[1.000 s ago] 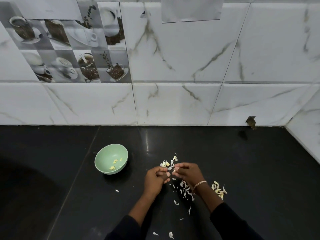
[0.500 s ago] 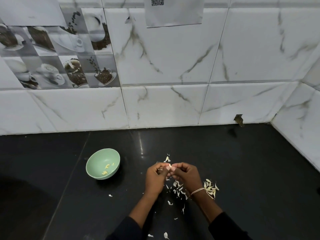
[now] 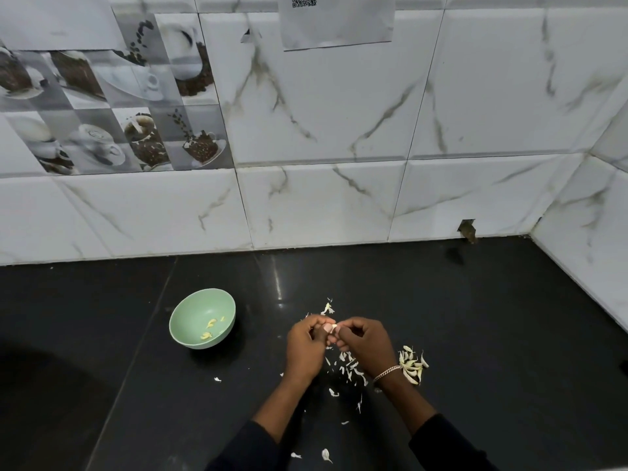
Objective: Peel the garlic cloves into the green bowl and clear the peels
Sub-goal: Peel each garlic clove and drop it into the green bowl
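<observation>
A small garlic clove (image 3: 333, 327) is pinched between the fingertips of my left hand (image 3: 306, 345) and my right hand (image 3: 365, 345), both held just above the black counter. The green bowl (image 3: 202, 318) stands to the left of my hands with a few peeled yellow cloves (image 3: 208, 329) inside. A small pile of unpeeled cloves (image 3: 412, 363) lies on the counter right of my right wrist. White peels (image 3: 350, 368) are scattered under and below my hands, and a few more peels (image 3: 328, 308) lie just beyond my fingers.
The black counter (image 3: 475, 334) meets a white marble-tiled wall at the back and on the right. Loose peel bits (image 3: 326, 454) lie near my sleeves. A small dark hole (image 3: 467, 230) sits at the wall's base.
My hands have stayed together on the clove, fingers working at it. The view has tilted up and shifted, so the bowl and hands sit lower in the frame.
</observation>
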Demonstrator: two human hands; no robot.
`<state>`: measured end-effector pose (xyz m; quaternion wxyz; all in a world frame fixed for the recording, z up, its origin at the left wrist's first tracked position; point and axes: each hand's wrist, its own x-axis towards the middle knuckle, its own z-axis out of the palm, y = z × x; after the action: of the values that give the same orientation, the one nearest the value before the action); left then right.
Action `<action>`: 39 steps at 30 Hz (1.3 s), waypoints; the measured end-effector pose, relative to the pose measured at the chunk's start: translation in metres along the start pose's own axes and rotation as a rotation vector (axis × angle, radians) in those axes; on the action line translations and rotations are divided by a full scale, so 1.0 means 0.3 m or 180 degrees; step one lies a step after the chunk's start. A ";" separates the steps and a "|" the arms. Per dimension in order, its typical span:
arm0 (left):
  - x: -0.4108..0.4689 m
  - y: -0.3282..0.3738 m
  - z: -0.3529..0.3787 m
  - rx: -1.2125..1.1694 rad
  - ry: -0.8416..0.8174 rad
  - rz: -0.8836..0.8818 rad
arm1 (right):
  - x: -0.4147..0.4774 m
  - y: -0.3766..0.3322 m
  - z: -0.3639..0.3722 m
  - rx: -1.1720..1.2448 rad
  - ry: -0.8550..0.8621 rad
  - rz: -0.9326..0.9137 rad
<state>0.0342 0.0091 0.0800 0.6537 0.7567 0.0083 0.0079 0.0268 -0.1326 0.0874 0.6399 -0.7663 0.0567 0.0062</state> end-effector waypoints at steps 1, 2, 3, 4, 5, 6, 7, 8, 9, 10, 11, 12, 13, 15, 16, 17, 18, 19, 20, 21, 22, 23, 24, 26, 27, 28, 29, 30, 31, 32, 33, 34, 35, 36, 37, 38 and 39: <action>-0.001 0.004 0.001 0.0013 -0.0016 0.0003 | -0.001 -0.004 -0.001 0.0052 0.0002 0.0013; -0.001 0.006 0.002 0.0027 -0.0029 -0.0001 | -0.002 -0.009 -0.002 0.0105 0.0005 0.0040; -0.001 0.008 0.003 0.0032 -0.0043 -0.0003 | -0.004 -0.014 -0.002 0.0170 -0.0003 0.0057; -0.001 0.009 0.003 0.0045 -0.0048 -0.0006 | -0.006 -0.019 -0.003 0.0215 -0.0008 0.0075; 0.000 0.010 0.003 0.0066 -0.0050 -0.0005 | -0.007 -0.024 -0.003 0.0251 -0.0013 0.0089; 0.000 0.014 0.002 0.0096 -0.0056 0.0003 | -0.007 -0.025 -0.005 0.0266 -0.0012 0.0110; 0.000 0.015 0.002 0.0116 -0.0067 0.0011 | -0.006 -0.024 -0.008 0.0263 -0.0011 0.0125; -0.001 0.016 0.002 0.0139 -0.0074 0.0015 | -0.006 -0.022 -0.012 0.0233 -0.0005 0.0126; -0.002 0.017 0.003 0.0161 -0.0078 0.0021 | -0.005 -0.020 -0.016 0.0197 0.0003 0.0115; -0.004 0.016 0.004 0.0190 -0.0076 0.0012 | -0.005 -0.019 -0.019 0.0165 0.0009 0.0101; -0.006 0.016 0.005 0.0192 -0.0081 0.0005 | -0.006 -0.019 -0.021 0.0138 0.0011 0.0091; -0.007 0.013 0.005 0.0198 -0.0083 -0.0008 | -0.007 -0.017 -0.023 0.0113 0.0010 0.0087; -0.010 0.010 0.005 0.0190 -0.0085 -0.0022 | -0.008 -0.016 -0.022 0.0096 0.0004 0.0090; -0.017 0.012 0.006 0.0138 -0.0064 -0.0082 | -0.008 -0.013 -0.021 0.0095 -0.0007 0.0106; -0.019 0.017 0.006 0.0084 -0.0049 -0.0117 | -0.008 -0.011 -0.022 0.0117 -0.0011 0.0114; -0.020 0.020 0.006 0.0005 -0.0046 -0.0148 | -0.008 -0.010 -0.022 0.0156 -0.0017 0.0114; -0.020 0.025 0.006 -0.0077 -0.0050 -0.0168 | -0.008 -0.010 -0.023 0.0200 -0.0021 0.0103; -0.019 0.030 0.006 -0.0166 -0.0061 -0.0178 | -0.008 -0.011 -0.025 0.0237 -0.0028 0.0082; -0.019 0.035 0.005 -0.0242 -0.0069 -0.0183 | -0.009 -0.014 -0.027 0.0253 -0.0041 0.0046; -0.017 0.038 0.005 -0.0328 -0.0071 -0.0195 | -0.010 -0.017 -0.030 0.0249 -0.0061 -0.0002; -0.016 0.040 0.004 -0.0392 -0.0068 -0.0220 | -0.010 -0.021 -0.034 0.0229 -0.0085 -0.0050; -0.016 0.042 0.002 -0.0468 -0.0071 -0.0246 | -0.010 -0.024 -0.038 0.0193 -0.0106 -0.0092; -0.017 0.044 0.000 -0.0518 -0.0077 -0.0269 | -0.010 -0.027 -0.043 0.0125 -0.0119 -0.0133; -0.017 0.050 -0.005 -0.0546 -0.0120 -0.0262 | -0.010 -0.029 -0.051 -0.0139 -0.0118 -0.0246; -0.016 0.051 -0.006 -0.0528 -0.0155 -0.0247 | -0.010 -0.028 -0.054 -0.0308 -0.0095 -0.0318; -0.014 0.050 -0.008 -0.0502 -0.0195 -0.0246 | -0.009 -0.028 -0.055 -0.0476 -0.0059 -0.0391; -0.013 0.048 -0.010 -0.0494 -0.0237 -0.0262 | -0.009 -0.026 -0.055 -0.0630 -0.0018 -0.0451; -0.012 0.046 -0.012 -0.0490 -0.0277 -0.0275 | -0.010 -0.026 -0.054 -0.0753 0.0016 -0.0500; -0.012 0.042 -0.014 -0.0496 -0.0309 -0.0289 | -0.011 -0.025 -0.051 -0.0846 0.0046 -0.0540; -0.012 0.037 -0.015 -0.0498 -0.0339 -0.0309 | -0.014 -0.025 -0.050 -0.0928 0.0080 -0.0564; -0.012 0.034 -0.017 -0.0509 -0.0367 -0.0332 | -0.015 -0.027 -0.049 -0.0994 0.0108 -0.0593; -0.013 0.032 -0.019 -0.0517 -0.0394 -0.0355 | -0.016 -0.028 -0.050 -0.1044 0.0129 -0.0626; -0.012 0.031 -0.022 -0.0530 -0.0420 -0.0380 | -0.017 -0.029 -0.051 -0.1077 0.0131 -0.0669; -0.011 0.031 -0.025 -0.0544 -0.0445 -0.0406 | -0.018 -0.032 -0.051 -0.1110 0.0122 -0.0705; -0.010 0.032 -0.028 -0.0567 -0.0477 -0.0428 | -0.020 -0.032 -0.050 -0.1134 0.0120 -0.0727; -0.008 0.034 -0.029 -0.0604 -0.0511 -0.0455 | -0.021 -0.032 -0.049 -0.1132 0.0132 -0.0728; -0.009 0.036 -0.028 -0.0659 -0.0548 -0.0493 | -0.022 -0.029 -0.048 -0.1111 0.0154 -0.0714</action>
<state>0.0314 0.0159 0.0920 0.7251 0.6803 0.0096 -0.1066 0.0201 -0.1448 0.0990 0.4925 -0.8670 -0.0156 -0.0738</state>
